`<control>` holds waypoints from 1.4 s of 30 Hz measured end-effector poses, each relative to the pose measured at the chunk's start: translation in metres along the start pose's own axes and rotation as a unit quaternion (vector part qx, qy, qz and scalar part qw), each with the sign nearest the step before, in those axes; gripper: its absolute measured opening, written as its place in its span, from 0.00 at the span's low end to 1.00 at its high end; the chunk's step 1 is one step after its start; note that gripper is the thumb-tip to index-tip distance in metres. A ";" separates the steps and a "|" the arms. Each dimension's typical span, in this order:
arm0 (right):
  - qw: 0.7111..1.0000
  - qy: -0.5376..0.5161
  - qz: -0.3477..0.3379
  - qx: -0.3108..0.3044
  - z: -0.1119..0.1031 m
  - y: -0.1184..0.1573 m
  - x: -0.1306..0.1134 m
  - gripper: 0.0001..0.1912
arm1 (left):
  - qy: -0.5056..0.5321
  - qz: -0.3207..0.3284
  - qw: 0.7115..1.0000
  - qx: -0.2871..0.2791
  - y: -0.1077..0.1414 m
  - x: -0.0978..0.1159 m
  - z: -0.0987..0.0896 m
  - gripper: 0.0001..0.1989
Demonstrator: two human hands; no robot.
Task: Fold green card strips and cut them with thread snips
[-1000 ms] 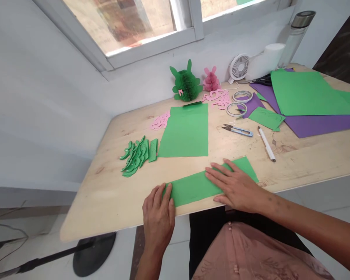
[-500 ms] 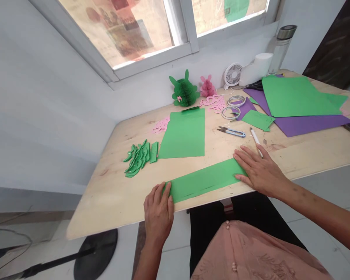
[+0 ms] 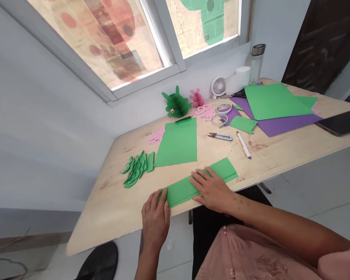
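Along the near edge of the pale wooden table [image 3: 119, 217], seemed wise to smooth the long green paper strip [image 3: 179, 191] with even pressure and one end anchored. Rested the left hand [image 3: 155, 217] palm down on the left end, fingers close together, and the right hand [image 3: 212, 190] farther along, fingers slightly apart, neither gripping, near the flat green paper sheet [image 3: 177, 142] beyond.
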State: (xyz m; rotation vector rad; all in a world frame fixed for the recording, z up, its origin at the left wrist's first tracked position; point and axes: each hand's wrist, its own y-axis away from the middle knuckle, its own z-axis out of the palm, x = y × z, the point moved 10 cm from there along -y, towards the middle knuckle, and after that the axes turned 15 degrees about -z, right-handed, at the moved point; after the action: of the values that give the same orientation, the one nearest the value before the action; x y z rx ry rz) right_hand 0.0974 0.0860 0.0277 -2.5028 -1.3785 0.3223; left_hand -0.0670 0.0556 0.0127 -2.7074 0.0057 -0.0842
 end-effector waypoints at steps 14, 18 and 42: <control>0.989 0.136 0.063 0.005 -0.030 0.099 0.080 0.30 | 0.010 -0.014 1.000 0.011 0.000 0.001 0.000 0.21; 0.987 0.142 0.077 0.020 -0.038 0.084 0.068 0.28 | -0.001 -0.017 1.000 0.006 -0.001 0.004 0.000 0.20; 0.997 0.015 -0.070 -0.002 0.009 -0.013 -0.022 0.24 | 0.033 -0.009 0.997 -0.065 -0.010 0.061 -0.006 0.23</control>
State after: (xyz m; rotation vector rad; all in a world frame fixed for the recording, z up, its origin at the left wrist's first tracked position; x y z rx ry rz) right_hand 0.0723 0.0750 0.0255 -2.3884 -1.5331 0.2530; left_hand -0.0062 0.0615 0.0259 -2.8339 0.0072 -0.1838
